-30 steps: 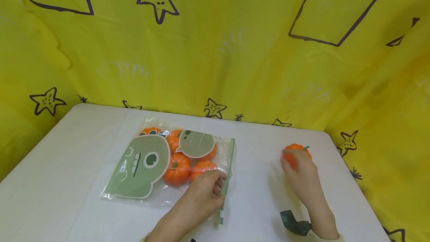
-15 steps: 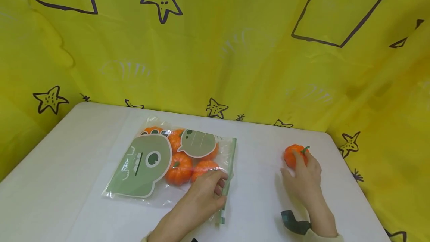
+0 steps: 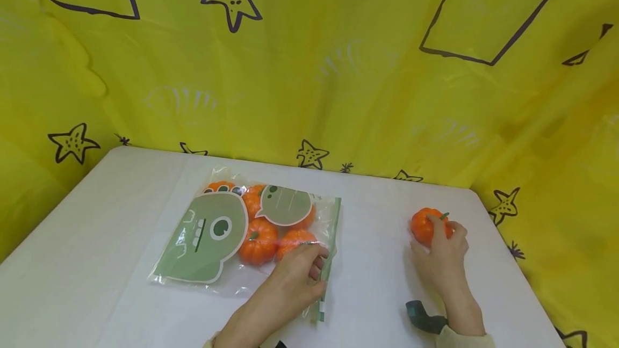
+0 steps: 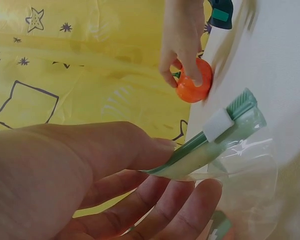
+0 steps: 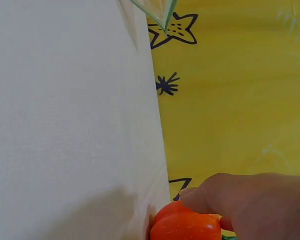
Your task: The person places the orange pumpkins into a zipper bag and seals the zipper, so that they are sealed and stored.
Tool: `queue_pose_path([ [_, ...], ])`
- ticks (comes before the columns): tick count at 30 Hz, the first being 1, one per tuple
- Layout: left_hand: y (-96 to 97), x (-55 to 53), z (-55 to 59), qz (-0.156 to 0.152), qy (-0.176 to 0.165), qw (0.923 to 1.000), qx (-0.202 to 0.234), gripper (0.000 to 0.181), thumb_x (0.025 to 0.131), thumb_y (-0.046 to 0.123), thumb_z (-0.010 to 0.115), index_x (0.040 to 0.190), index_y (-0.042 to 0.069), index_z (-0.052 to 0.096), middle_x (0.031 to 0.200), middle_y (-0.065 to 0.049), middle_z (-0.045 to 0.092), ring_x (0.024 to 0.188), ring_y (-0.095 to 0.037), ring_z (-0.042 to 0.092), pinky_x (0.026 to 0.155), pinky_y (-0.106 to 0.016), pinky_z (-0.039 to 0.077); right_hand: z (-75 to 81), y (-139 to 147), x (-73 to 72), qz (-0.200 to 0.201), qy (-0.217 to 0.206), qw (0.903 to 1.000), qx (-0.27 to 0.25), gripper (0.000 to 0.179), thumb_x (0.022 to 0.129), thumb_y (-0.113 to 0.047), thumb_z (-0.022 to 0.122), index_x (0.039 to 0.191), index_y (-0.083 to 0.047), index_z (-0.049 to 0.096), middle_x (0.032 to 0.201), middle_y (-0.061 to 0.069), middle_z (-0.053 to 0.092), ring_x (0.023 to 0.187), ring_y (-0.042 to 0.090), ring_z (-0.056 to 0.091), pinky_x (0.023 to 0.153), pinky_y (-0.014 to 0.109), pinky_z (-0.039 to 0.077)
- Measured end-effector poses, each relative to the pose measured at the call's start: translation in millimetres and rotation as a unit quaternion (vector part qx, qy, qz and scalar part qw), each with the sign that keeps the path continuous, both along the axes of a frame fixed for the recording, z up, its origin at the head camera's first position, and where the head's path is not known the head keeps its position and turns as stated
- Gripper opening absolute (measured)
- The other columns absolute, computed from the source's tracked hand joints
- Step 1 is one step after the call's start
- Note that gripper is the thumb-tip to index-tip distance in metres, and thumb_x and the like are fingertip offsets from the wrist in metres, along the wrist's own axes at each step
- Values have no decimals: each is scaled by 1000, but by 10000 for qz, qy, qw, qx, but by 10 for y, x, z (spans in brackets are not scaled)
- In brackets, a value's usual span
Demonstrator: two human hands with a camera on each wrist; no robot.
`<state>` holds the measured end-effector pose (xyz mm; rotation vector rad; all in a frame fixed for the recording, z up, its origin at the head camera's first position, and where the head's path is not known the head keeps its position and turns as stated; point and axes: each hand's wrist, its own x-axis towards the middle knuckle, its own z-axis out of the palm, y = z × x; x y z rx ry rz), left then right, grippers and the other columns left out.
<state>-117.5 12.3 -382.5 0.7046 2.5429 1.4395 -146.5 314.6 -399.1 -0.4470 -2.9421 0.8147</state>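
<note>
A clear slider zip bag (image 3: 193, 235) with a green monster print lies on the table, several orange toy pumpkins (image 3: 258, 241) inside it. My left hand (image 3: 290, 278) pinches the bag's green zip edge between thumb and fingers. In the left wrist view, the white slider (image 4: 218, 125) sits on that strip just beyond the thumb. To the right, a loose orange pumpkin (image 3: 424, 225) with a green stem rests on the table. My right hand (image 3: 442, 259) holds it from the near right side, fingers bent over its top near the stem. In the right wrist view, a fingertip touches the pumpkin (image 5: 182, 225).
The white table (image 3: 372, 262) ends at the back against a yellow curtain (image 3: 271, 79) with star drawings. The curtain also runs down both sides. A dark band (image 3: 425, 318) is on my right wrist.
My right fingers have shifted from the pumpkin's near left side to its top and right side. The pumpkin has moved slightly right. My left hand and the bag stay in place.
</note>
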Motion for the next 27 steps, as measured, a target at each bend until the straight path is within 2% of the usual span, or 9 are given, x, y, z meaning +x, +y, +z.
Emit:
queue_pose_path([
  [5,2,1,3,16,-25,10000,-5,35,76,-5,71,110,2,63,94,-3,63,80,-7,57,73,-20,52,19,-27,3,-204,222,9993,-228,57,95,-19,63,139,2,33,142,33,9,127,53,21,105,67,37],
  [15,3,7,18,0,15,10000,-72,34,77,-4,71,109,2,63,94,-5,63,80,-8,56,73,-20,52,-2,-54,1,-320,550,9979,-101,50,93,-16,64,132,2,39,139,32,16,126,51,25,103,66,40],
  [22,3,9,18,-25,-26,10000,-49,34,77,-4,70,110,2,63,95,-4,63,80,-8,57,73,-20,52,-8,-29,-6,-149,605,9979,-168,49,91,-13,64,132,3,40,156,31,14,139,54,17,108,70,30],
  [24,-3,10,16,-23,14,10000,-27,35,76,-5,71,110,2,63,95,-4,63,80,-9,57,73,-20,52,2,-34,-16,-84,597,9980,-172,48,91,-12,64,130,3,40,156,30,18,138,53,20,108,69,31],
  [27,-11,7,16,-26,24,10000,-34,36,76,-4,71,111,1,63,95,-4,62,80,-9,58,73,-20,52,31,-59,-15,45,639,9978,-164,45,92,-13,64,125,6,41,147,30,29,129,50,32,107,66,35],
])
